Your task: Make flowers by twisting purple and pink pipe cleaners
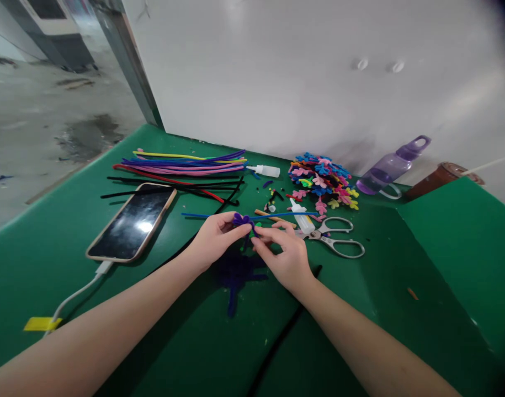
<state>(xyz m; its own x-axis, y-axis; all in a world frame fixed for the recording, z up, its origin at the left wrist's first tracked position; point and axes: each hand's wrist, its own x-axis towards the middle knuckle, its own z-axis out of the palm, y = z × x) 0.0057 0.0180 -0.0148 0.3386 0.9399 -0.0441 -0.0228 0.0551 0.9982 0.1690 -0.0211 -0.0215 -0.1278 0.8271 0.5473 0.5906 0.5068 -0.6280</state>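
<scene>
Both my hands meet over the middle of the green table (49, 253). My left hand (213, 240) pinches a small purple pipe-cleaner flower (243, 221) from the left. My right hand (286, 255) pinches the same flower from the right, fingers curled. A long blue pipe cleaner (198, 215) lies flat just behind the hands. Below the flower a dark purple pipe-cleaner shape (235, 275) rests on the table, partly in shadow.
A phone (132, 221) on a white cable lies at the left. Coloured pipe cleaners (186, 164) are bundled at the back, black ones in front. Scissors (337, 237), two glue bottles (265, 171), a heap of finished flowers (322, 179), a purple bottle (391, 165) and a brown cup (436, 179) sit right.
</scene>
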